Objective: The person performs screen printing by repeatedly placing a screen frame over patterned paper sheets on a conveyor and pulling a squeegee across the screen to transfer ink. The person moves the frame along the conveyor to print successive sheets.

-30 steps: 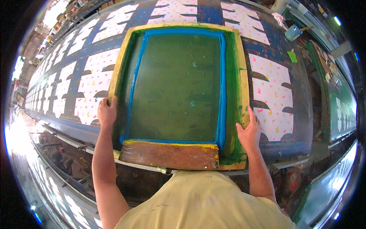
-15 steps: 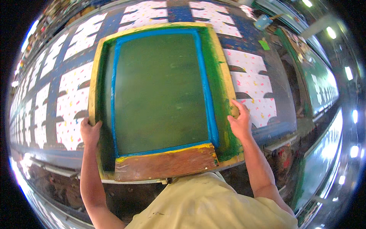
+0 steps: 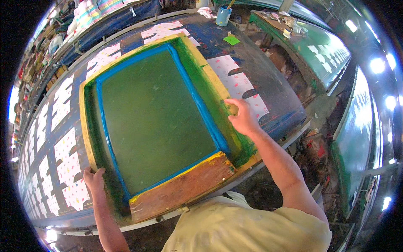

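Framed screen (image 3: 155, 117) lies between the two grips, over the dark surface (image 3: 279, 103), directly in front of the person; it is set askew in the head view, its far edge rising from left to right. Left grip (image 3: 95, 181): clamped on the left rail of the screen's wooden frame near its near end, thumb on the inner side, fingers at the outer edge. Right grip (image 3: 244, 119): clamped on the right rail, well up from the near corner, thumb toward the mesh; the fingertips on the outer side are partly hidden. The green mesh and its blue border strip (image 3: 196, 100) sit inside the rails, clear of both grips. Brown board (image 3: 180, 185), yellow along its upper edge, lies across the near end of the screen, between the grips and touched by neither. Cannot tell whether the frame rests fully on the surface or is slightly raised. White printed sheets (image 3: 70, 170) with cut-out curves lie in rows to the left; others show beyond the right rail, just past the right grip. Farther off on the surface: bright green piece (image 3: 231, 40), blue bucket (image 3: 223, 17) holding a stick, pale cloth (image 3: 205, 12) beside it.
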The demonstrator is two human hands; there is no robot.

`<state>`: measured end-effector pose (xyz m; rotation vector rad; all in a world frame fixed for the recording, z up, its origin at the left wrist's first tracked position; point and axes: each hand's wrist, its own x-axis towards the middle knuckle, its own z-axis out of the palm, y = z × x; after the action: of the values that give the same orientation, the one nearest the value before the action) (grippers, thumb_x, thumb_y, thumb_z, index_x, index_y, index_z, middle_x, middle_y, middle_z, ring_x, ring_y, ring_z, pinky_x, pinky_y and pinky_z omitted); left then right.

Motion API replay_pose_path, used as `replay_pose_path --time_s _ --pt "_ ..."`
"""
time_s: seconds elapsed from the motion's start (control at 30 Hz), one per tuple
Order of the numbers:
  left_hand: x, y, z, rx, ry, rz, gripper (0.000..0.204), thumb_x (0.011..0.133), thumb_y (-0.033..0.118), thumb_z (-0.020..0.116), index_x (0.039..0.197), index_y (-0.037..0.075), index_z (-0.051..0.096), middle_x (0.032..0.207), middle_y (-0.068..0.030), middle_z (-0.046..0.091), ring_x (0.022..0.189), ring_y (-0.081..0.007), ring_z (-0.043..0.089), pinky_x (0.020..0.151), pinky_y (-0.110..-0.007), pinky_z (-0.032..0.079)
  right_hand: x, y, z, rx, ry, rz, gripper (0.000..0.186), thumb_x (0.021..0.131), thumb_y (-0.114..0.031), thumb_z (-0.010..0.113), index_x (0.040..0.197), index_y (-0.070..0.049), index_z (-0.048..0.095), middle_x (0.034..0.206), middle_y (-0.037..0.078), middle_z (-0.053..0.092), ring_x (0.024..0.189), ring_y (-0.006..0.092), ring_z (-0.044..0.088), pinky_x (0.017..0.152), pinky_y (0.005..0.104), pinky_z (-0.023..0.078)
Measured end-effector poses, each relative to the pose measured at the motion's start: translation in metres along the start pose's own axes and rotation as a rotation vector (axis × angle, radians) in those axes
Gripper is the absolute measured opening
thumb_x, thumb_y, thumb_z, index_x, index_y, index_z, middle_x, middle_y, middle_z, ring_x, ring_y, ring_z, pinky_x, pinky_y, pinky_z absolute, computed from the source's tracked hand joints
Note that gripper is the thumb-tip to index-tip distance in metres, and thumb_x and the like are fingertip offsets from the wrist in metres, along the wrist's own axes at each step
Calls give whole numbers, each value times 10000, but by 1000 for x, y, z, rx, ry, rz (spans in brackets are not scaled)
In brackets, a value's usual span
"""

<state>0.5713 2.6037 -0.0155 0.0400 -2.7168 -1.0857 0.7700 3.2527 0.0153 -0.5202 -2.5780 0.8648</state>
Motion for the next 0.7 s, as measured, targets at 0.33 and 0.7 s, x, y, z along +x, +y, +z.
replay_pose_path --time_s 0.33,0.7 --pt "-81 176 152 168 10 -88 403 735 135 924 980 -60 670 1025 -165 665 962 -324 655 876 -464 530 39 194 -92 -9 93 113 658 788 33 803 1407 -187 765 1296 172 769 1252 424 725 1086 492 583" --pt "-136 248 233 173 -58 -81 361 776 152 919 987 -47 705 984 -159 639 943 -349 647 875 -476 528 60 302 -151 164 47 187 681 819 144 770 1453 -106 755 1440 146 777 1360 315 742 1175 400 561"
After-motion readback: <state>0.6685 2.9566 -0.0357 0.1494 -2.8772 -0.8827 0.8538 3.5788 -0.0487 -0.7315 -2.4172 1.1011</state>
